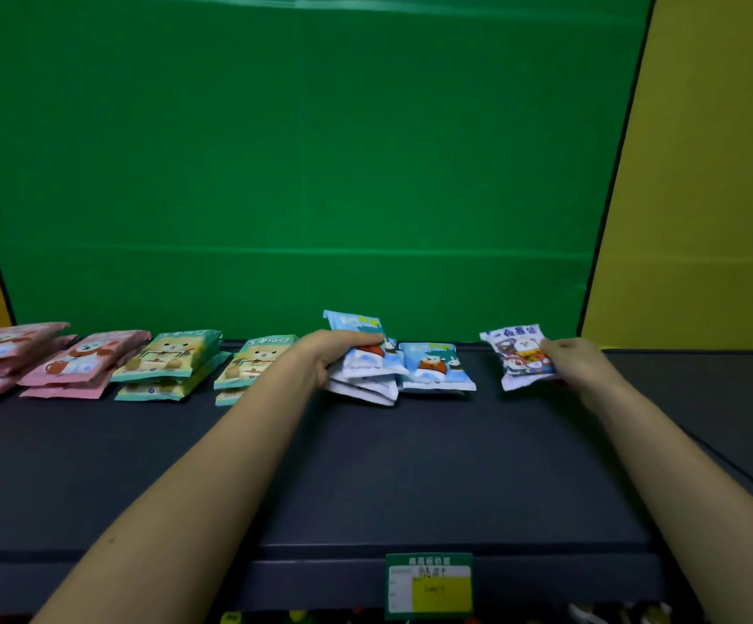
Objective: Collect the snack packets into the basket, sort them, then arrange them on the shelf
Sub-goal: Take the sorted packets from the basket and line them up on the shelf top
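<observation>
We're on the shelf [365, 466] stage now, arranging. My left hand [334, 358] is clamped on a stack of blue packets [368, 367]; right hand [575, 360] pinches a purple packet [518, 355]. Next, I'd say: set both flat, in line.

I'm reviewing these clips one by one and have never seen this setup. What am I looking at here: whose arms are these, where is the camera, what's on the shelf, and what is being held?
There is no machine: a person wears a camera on the head, looking forward and down at their own bare arms. In front is a dark shelf with a green backdrop behind and a price tag on its front edge. Snack packets lie sorted in stacks along the back: pink packets far left, then green packets, then blue packets. The left hand grips a blue stack. The right hand holds a purple-and-white packet at the right end.
</observation>
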Demonstrator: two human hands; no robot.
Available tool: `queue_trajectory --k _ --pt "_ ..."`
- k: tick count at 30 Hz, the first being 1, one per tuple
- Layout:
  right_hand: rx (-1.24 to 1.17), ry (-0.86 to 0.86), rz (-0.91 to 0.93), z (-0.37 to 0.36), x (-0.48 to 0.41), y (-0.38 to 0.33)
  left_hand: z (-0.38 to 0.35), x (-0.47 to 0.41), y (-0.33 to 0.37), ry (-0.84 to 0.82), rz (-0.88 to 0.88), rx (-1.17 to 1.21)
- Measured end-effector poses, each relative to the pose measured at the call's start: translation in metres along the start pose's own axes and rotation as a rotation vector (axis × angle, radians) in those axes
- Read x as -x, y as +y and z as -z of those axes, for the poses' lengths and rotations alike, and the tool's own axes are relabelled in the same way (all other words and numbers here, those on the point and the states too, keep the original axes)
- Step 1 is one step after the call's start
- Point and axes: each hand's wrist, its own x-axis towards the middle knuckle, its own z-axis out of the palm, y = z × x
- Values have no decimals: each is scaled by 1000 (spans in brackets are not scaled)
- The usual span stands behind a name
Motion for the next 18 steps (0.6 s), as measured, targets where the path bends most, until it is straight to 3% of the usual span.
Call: queue_trajectory --k 5,9,14,18 --pt "144 19 -55 -1 -5 19 0 -15 -5 117 26 -66" --pt "305 -56 -53 -7 -5 18 1 -19 -1 303 -90 -222" --pt "681 -18 30 -13 12 10 -4 -19 -1 448 -207 -580" --pt "726 -2 134 -4 24 -3 -2 -10 -4 584 -326 -870"
